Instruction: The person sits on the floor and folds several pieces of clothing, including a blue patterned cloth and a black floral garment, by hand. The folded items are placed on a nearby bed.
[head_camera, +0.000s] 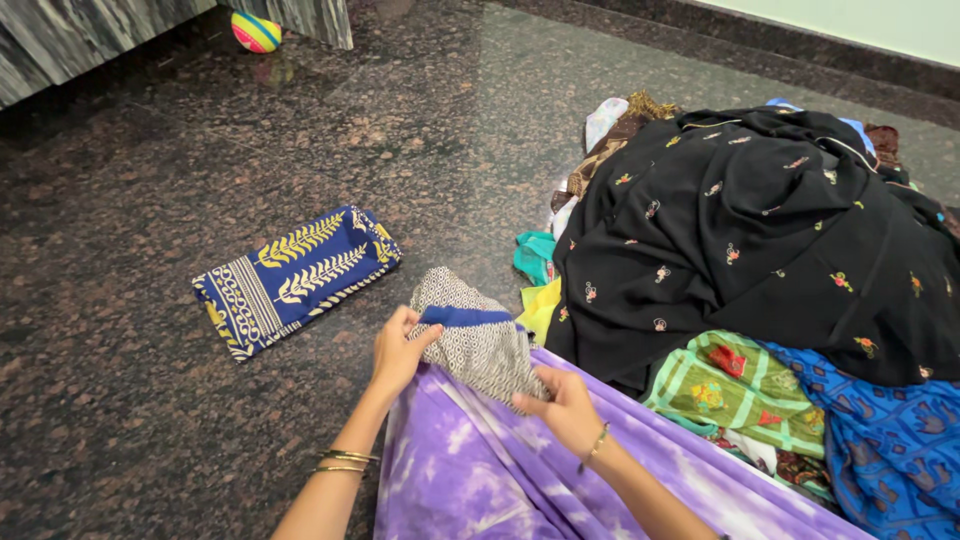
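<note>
We see the left hand (397, 352) and the right hand (568, 408) both grasping a black-and-white patterned cloth with a blue band (475, 338), held over the purple-clad lap (480, 470) (folded blue leaf-print cloth (295, 277) lies nearby on the granite floor (120, 400)).

Both forearms are bare, without sleeves. The left wrist carries two thin gold-coloured metal bangles (345, 461). The right wrist carries one slim gold-coloured bracelet (596, 444). A purple-and-white tie-dyed garment (480, 470) covers the lap.

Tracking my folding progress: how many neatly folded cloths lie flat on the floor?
1: the blue folded cloth with yellow leaf print, left of the hands. Others may hide behind the pile.
</note>
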